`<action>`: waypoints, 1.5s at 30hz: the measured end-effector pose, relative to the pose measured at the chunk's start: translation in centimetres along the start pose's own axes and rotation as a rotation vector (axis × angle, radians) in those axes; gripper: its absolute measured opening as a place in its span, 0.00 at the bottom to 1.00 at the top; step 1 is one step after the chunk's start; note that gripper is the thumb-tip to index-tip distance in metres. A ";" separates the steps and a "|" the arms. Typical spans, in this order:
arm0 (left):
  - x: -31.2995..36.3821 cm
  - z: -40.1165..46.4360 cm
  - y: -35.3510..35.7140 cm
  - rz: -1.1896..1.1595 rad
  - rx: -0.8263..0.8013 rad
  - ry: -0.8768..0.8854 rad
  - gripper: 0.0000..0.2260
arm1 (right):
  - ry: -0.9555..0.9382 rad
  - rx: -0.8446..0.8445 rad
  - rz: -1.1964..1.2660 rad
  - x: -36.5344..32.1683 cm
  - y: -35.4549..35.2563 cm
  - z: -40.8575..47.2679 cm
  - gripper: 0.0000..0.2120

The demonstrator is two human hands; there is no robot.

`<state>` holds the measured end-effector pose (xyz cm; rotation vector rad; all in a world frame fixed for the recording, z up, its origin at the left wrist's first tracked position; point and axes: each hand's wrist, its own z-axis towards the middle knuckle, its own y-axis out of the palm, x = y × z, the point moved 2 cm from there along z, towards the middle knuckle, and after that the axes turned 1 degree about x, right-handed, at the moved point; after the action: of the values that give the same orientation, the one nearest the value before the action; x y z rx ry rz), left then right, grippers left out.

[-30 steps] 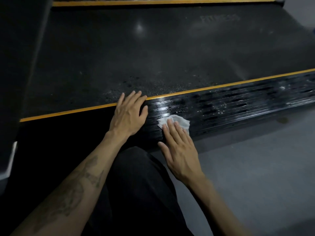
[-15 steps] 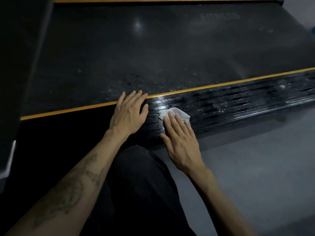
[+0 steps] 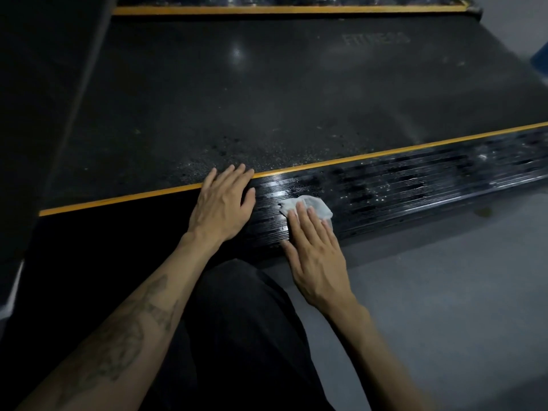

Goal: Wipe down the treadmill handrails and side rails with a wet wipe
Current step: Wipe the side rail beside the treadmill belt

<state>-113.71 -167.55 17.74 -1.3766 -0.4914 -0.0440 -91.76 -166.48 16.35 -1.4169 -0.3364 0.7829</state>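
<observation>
Left hand (image 3: 223,203) lay flat, fingers straight and close together, palm on the ribbed glossy black side rail (image 3: 400,185), fingertips reaching over the thin yellow edge stripe (image 3: 355,159) onto the dark speckled treadmill belt (image 3: 267,93). It held nothing. Right hand (image 3: 315,256) was also flat — straight fingers pressed the crumpled white wet wipe (image 3: 308,204) onto the rail just right of the left hand, thumb spread out to the side. Most of the wipe sat hidden under those fingers. Rail showed wet streaks to the right. Faint lettering on the belt — blurred, unreadable. Both elbows cut off at the frame's bottom edge.
</observation>
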 end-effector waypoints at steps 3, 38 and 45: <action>0.0 0.1 0.0 0.009 0.007 0.001 0.28 | -0.008 0.014 -0.022 -1.3 0.3 -0.6 0.30; 0.1 0.2 -0.1 0.001 0.009 -0.021 0.27 | 0.034 -0.019 0.004 -1.5 0.4 1.8 0.33; 0.0 0.0 0.0 0.003 0.015 -0.024 0.26 | 0.030 -0.031 0.005 -0.6 0.2 3.6 0.32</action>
<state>-113.72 -167.53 17.76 -1.3642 -0.5082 -0.0213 -94.56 -164.19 16.84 -1.4576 -0.3227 0.7628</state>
